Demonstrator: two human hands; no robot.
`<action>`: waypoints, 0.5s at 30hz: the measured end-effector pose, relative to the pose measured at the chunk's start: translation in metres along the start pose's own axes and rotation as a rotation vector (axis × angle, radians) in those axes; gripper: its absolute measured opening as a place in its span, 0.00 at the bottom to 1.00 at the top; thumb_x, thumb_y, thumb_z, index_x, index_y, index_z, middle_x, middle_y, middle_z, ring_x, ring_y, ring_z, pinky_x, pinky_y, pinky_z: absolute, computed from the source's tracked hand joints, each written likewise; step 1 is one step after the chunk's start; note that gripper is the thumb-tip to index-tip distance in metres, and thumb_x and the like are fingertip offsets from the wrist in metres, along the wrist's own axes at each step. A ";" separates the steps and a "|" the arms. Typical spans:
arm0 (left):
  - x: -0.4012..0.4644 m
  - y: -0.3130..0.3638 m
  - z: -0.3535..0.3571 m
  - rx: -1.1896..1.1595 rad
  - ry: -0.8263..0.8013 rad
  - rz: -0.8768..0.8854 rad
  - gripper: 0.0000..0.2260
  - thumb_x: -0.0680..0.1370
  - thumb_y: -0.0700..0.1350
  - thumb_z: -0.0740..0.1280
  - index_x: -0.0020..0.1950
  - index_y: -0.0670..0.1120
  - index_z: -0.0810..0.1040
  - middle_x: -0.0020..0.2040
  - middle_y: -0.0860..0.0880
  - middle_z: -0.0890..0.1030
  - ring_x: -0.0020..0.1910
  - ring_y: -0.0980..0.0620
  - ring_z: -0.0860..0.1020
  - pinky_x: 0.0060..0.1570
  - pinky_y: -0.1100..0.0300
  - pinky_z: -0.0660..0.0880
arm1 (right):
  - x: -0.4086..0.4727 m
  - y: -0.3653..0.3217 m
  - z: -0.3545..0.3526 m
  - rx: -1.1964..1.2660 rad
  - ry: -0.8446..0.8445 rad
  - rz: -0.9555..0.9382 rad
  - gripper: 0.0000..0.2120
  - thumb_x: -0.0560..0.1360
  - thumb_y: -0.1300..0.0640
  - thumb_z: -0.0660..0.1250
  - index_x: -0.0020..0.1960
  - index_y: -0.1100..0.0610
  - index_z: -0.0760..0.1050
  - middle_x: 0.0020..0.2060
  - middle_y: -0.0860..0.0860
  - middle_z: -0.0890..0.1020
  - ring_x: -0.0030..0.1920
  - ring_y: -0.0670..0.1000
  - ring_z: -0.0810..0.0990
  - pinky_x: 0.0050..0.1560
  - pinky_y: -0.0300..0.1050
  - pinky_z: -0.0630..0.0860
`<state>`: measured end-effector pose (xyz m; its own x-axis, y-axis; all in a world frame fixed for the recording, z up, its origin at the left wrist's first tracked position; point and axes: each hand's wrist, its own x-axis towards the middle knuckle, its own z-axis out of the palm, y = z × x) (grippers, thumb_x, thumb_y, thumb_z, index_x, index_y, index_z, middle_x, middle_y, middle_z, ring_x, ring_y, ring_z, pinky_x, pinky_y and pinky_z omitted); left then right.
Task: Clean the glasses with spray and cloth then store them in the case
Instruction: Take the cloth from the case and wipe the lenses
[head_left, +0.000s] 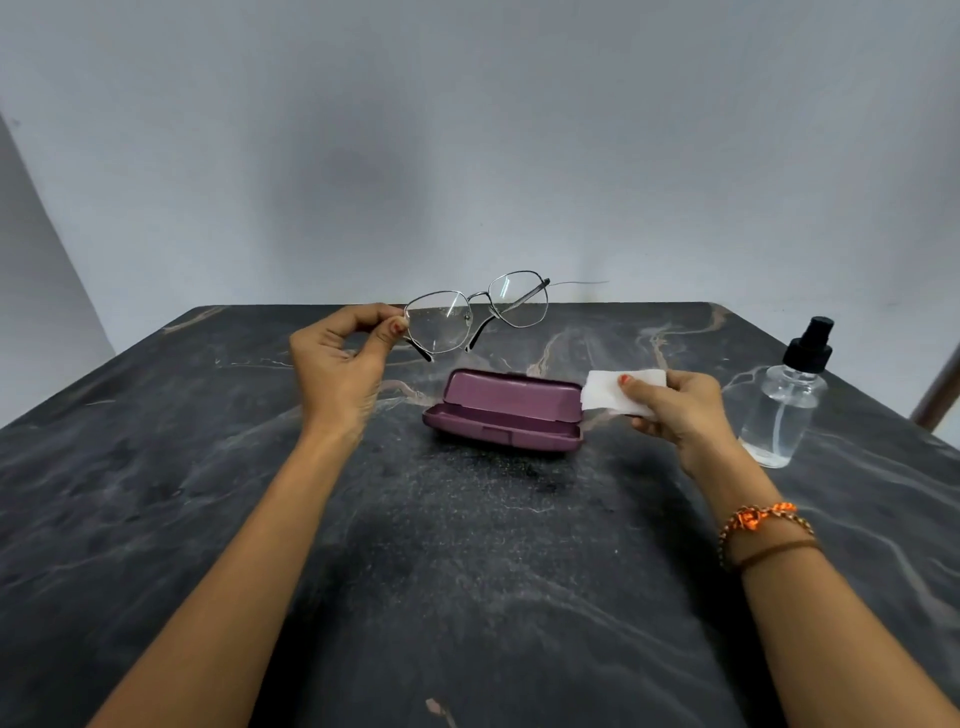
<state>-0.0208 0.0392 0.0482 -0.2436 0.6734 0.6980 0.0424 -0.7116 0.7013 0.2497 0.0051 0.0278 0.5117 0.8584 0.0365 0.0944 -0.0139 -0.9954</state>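
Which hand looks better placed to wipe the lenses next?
The right hand: it already grips the white cloth, while the left hand pinches the glasses up above the open case.

The glasses (475, 312) have a thin, shiny metal frame and clear, glossy lenses. The cloth (605, 392) is white, soft and matt. The case (506, 413) looks like smooth purple plastic with a dull sheen. The spray bottle (784, 410) is clear plastic under a black cap. The table (467, 571) is dark veined stone, faintly speckled.
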 end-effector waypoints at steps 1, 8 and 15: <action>0.000 0.001 -0.001 0.003 0.001 0.000 0.10 0.68 0.36 0.72 0.37 0.52 0.80 0.32 0.63 0.82 0.37 0.62 0.79 0.43 0.65 0.77 | 0.002 0.001 -0.001 -0.038 0.020 -0.007 0.09 0.71 0.60 0.70 0.48 0.62 0.75 0.41 0.55 0.79 0.36 0.49 0.78 0.26 0.35 0.78; -0.001 0.002 -0.002 0.002 0.004 -0.006 0.12 0.68 0.37 0.72 0.36 0.56 0.80 0.32 0.63 0.82 0.38 0.62 0.79 0.49 0.53 0.77 | 0.006 0.004 -0.003 -0.478 0.061 -0.144 0.14 0.70 0.55 0.70 0.50 0.64 0.79 0.46 0.61 0.82 0.48 0.59 0.80 0.51 0.59 0.78; -0.002 0.004 -0.001 -0.004 -0.019 0.007 0.12 0.68 0.39 0.72 0.35 0.59 0.82 0.33 0.64 0.82 0.39 0.61 0.79 0.49 0.52 0.77 | 0.000 0.006 -0.006 -0.792 0.090 -0.193 0.14 0.69 0.55 0.69 0.52 0.60 0.78 0.50 0.60 0.81 0.54 0.61 0.77 0.44 0.46 0.69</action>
<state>-0.0214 0.0348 0.0492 -0.2250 0.6720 0.7056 0.0405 -0.7171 0.6958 0.2551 0.0016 0.0222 0.4884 0.8387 0.2410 0.7453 -0.2572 -0.6152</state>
